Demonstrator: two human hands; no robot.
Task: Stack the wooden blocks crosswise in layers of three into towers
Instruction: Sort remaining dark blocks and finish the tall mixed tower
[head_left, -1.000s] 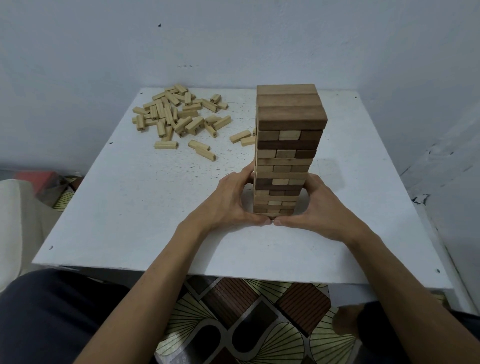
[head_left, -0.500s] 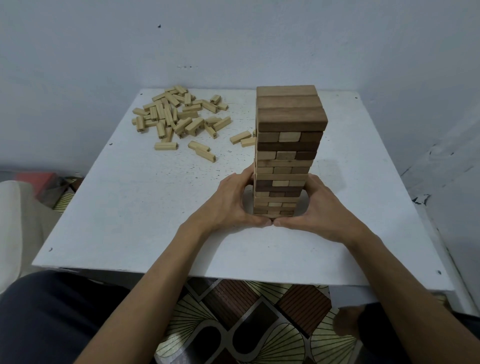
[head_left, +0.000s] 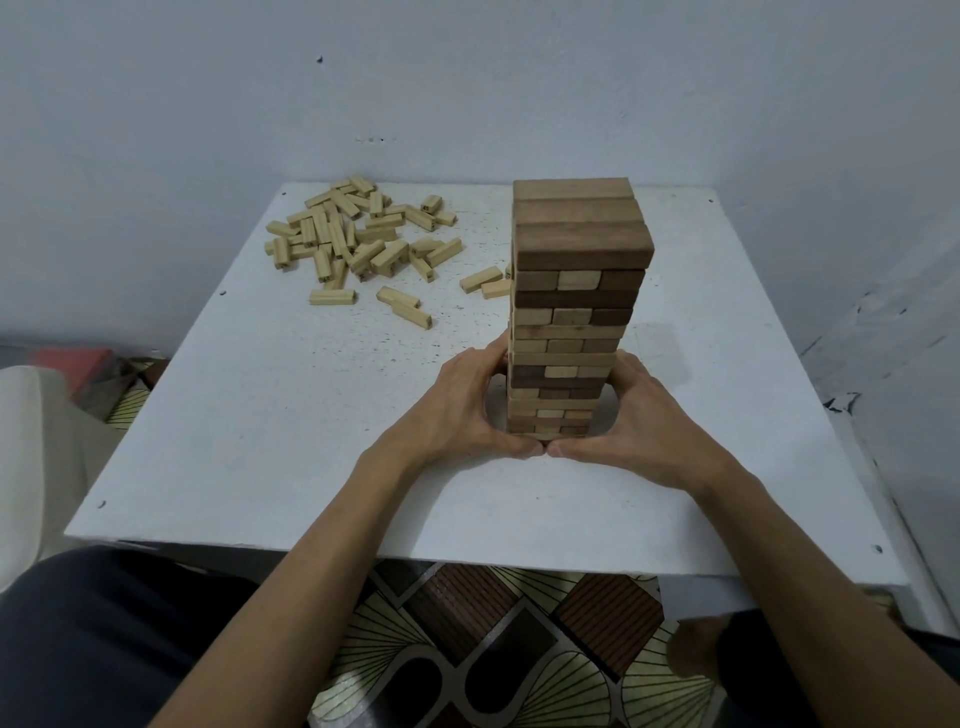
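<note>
Far left of the table (head_left: 249, 426): loose blocks (head_left: 358, 234) in a heap, all pale, well apart from where you work. My read is that they are stock for the next tower. Two stray blocks (head_left: 485, 283) lie just beside the tower's left side, further back. Your left hand (head_left: 462, 410) wraps the tower (head_left: 571, 322) low on its left face, fingers up the side, thumb laid along the front of the base. The tower stands right of table centre, upright, in crosswise layers of three. It mixes pale and dark wood, with three dark blocks across the top. The lower layers look slightly ragged at the edges. Your right hand (head_left: 644, 421) mirrors the left on the right face. The thumb tips meet or nearly meet at the base front; I can't tell which. Both hands hold the tower and neither carries a loose block. This reads as squaring up: gripping low from both sides aligns the layers without levering the tall stack. Risk: an uneven squeeze shifts the bottom layers and the top tips.
</note>
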